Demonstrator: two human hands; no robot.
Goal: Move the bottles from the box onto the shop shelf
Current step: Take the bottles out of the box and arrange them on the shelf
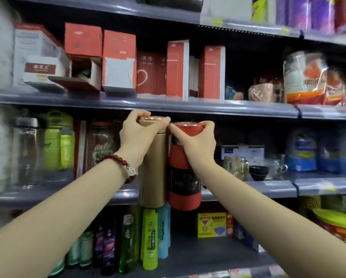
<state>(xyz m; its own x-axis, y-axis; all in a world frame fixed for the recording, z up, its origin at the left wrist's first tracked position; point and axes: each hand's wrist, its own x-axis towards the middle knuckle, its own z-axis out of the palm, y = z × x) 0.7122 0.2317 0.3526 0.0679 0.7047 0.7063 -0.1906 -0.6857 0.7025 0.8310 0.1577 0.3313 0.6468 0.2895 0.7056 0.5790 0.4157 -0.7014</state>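
My two forearms reach up and forward, a dark red bead bracelet [116, 160] on my left wrist. My left hand [140, 135] has its grip closed around the cap of a gold bottle [153, 171], fingers curled over the top and thumb on the side. My right hand [196, 141] grips the red cap of a red bottle [185, 177] with a black band round its middle, fingers wrapped over the far side and thumb pressed on the near side. Both bottles hang upright, touching side by side, their bases in front of the edge of the middle shelf [248, 188] and slightly below it; I cannot tell whether either rests on it.

Below them, on the lower shelf, stand slim green, blue and purple bottles and a yellow packet [212, 224]. On the middle shelf, left of my arms, are a clear bottle [27, 151] and lime green bottles [57, 141]; to the right, a glass mug [236, 166], a black bowl [258, 172] and blue packs [302, 151]. The shelf above holds red and white boxes [118, 63], some with flaps open, and bagged goods at the right.
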